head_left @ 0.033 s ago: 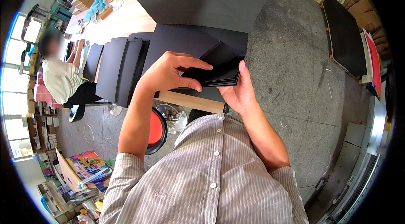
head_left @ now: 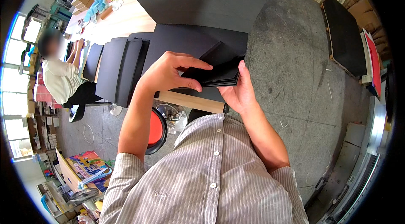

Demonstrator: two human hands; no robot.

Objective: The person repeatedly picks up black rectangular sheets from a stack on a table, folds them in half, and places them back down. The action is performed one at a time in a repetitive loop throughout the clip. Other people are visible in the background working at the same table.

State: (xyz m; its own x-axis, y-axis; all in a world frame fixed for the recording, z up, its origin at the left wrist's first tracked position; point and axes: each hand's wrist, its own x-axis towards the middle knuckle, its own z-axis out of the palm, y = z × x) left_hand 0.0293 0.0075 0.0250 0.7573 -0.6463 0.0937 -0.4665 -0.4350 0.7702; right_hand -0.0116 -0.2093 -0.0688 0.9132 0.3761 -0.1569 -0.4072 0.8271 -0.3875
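Observation:
Several black card sheets (head_left: 221, 72) lie loosely stacked and tilted between my hands, above the near edge of the table. My left hand (head_left: 171, 72) curls over their left side, the thumb at the near edge and a fingertip on the upper surface. My right hand (head_left: 240, 91) grips their right corner, its thumb up along the side and its fingers underneath, partly hidden. Beneath and behind lies a larger black sheet (head_left: 173, 38). A tall black board (head_left: 198, 0) rises beyond it.
Stacks of black sheets (head_left: 112, 70) lie left along the wooden table (head_left: 130, 17). A person (head_left: 61, 72) sits at the far left. A red-topped stool (head_left: 155, 127) is by my left arm. Concrete floor (head_left: 291, 72) extends right, toward a leaning black board (head_left: 344, 34).

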